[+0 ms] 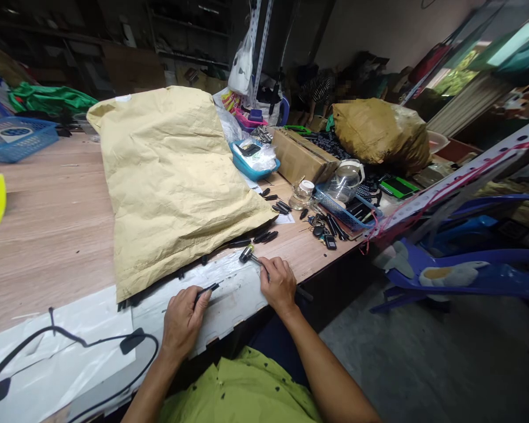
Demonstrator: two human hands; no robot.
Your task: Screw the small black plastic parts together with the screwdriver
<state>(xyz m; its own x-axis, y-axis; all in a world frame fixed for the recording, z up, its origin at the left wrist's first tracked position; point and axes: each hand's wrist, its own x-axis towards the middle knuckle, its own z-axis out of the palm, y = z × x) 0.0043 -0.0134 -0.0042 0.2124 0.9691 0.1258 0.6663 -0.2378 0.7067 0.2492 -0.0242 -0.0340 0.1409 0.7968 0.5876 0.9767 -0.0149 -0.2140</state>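
My right hand (278, 285) is wrapped round the handle of a small hammer (247, 255), whose metal head points up and left over the bench edge. In my left hand (184, 317) is a thin black piece (208, 289) with a fine tip pointing right; its exact kind is unclear. Both hands are over a white sheet (242, 294) along the front of the bench. Just beyond them lies a large cream paper sack (171, 176). Several black pieces (264, 237) stick out by its lower edge.
A black cable (92, 342) loops at the left front. To the right are a blue basket (348, 212) holding a clear jug (344, 181), a glass jar (300, 195), keys (320, 229) and a cardboard box (300, 155). A purple chair (462, 273) stands right; a person bends in the background.
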